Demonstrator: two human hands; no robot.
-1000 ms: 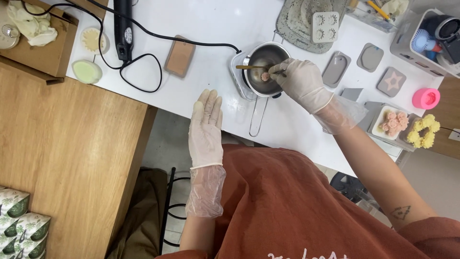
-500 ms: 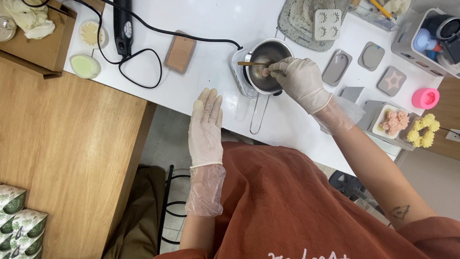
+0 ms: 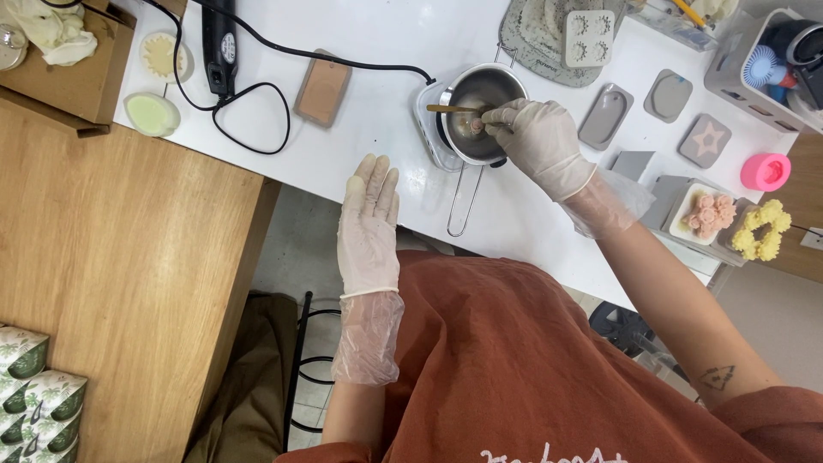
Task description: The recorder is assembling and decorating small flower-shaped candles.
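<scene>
Head view, taken from left to right: a wooden desk [image 3: 111, 257] fills the left side, with green-patterned boxes [image 3: 34, 394] stacked at its near left corner and a brown cardboard box [image 3: 73, 73] holding a crumpled cloth [image 3: 51, 30] at its far left corner. Beside it begins a white table [image 3: 386, 103]. Near that table's left edge sit a pale green round piece [image 3: 153, 114] and a cream round piece [image 3: 163, 56] with a flower pattern. A black corded tool [image 3: 220, 43] lies next to them, its cable looping across the white top. A tan rectangular block [image 3: 323, 88] lies just right of the loop.

At the near edge of the white table the left hand [image 3: 369, 223], in a thin clear glove, lies flat, palm down, fingers straight and close together, holding nothing.

Further right stands a small metal pot [image 3: 480, 111] with a long wire handle pointing toward the near edge. The right hand [image 3: 540, 141], also gloved, is closed around a wooden stick [image 3: 450, 109] whose end dips into the pot.

Beyond the pot, toward the far edge, lies a grey mat [image 3: 536, 39] carrying a white mould [image 3: 589, 39]. Grey moulds [image 3: 604, 116] of several shapes lie toward the right edge, then a tray of pink flower shapes [image 3: 707, 214], a yellow flower ring [image 3: 759, 230] and a pink round mould [image 3: 765, 171].
</scene>
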